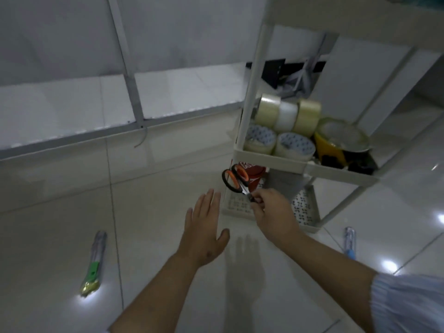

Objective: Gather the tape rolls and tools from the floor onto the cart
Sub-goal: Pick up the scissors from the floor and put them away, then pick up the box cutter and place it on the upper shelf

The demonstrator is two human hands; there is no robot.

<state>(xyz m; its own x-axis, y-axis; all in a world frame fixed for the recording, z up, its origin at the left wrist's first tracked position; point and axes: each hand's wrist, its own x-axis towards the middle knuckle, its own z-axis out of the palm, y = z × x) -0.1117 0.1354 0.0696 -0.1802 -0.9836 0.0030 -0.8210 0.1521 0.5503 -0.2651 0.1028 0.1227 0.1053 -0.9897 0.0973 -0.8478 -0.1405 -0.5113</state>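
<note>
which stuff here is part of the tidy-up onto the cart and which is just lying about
Part of the job:
- scissors, pinched by the right hand
- green-handled tool on the floor
- blue tool on the floor
- tape rolls already on the cart
- left hand, open, holding nothing

Just lying about:
- loose wire by the wall
- dark items behind the cart

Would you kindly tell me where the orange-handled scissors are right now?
In the head view, the scissors are right of centre, pinched by the blades in the right hand, handles up beside the cart, just below its tape-roll shelf.
</note>
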